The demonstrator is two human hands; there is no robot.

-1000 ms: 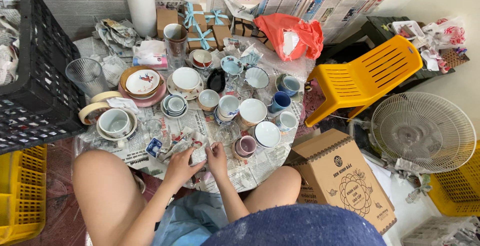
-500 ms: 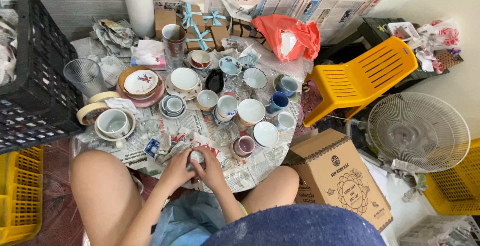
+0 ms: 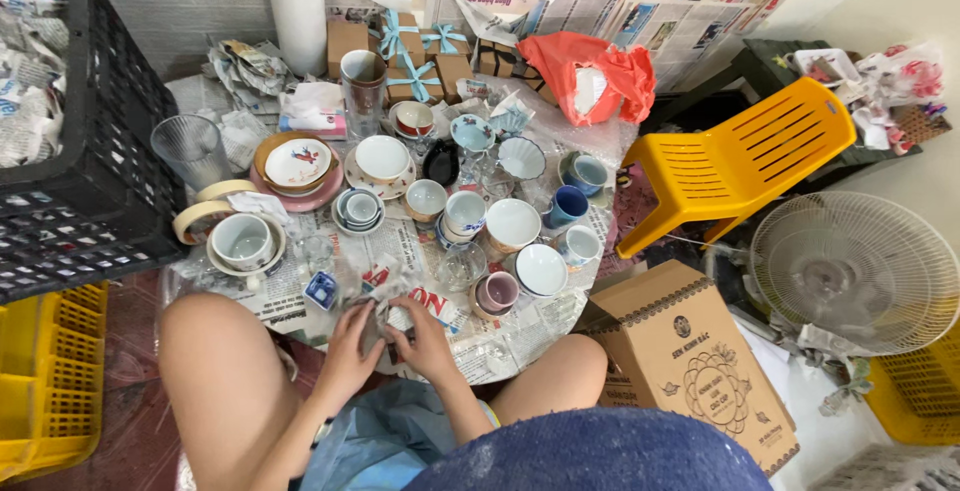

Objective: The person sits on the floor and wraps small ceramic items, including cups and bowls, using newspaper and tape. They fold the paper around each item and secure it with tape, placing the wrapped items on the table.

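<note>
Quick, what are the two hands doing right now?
Left hand: fingers curled on a small paper-wrapped thing; what is inside cannot be told.
Right hand: closed on the same paper-wrapped thing, from the other side.

Packaging visible from my seat. A brown cardboard carton (image 3: 690, 366) with dark printed ornament stands on the floor beside my right knee, its top flaps partly open. Against the newspaper-covered wall at the far edge sit several small brown gift boxes (image 3: 430, 66) tied with pale blue ribbon bows, and a plain brown box (image 3: 346, 43) stands just left of them. A red-orange plastic bag (image 3: 590, 76) lies crumpled to their right. A flat pink-and-white packet (image 3: 312, 121) lies left of the boxes, near a tall cup.
</note>
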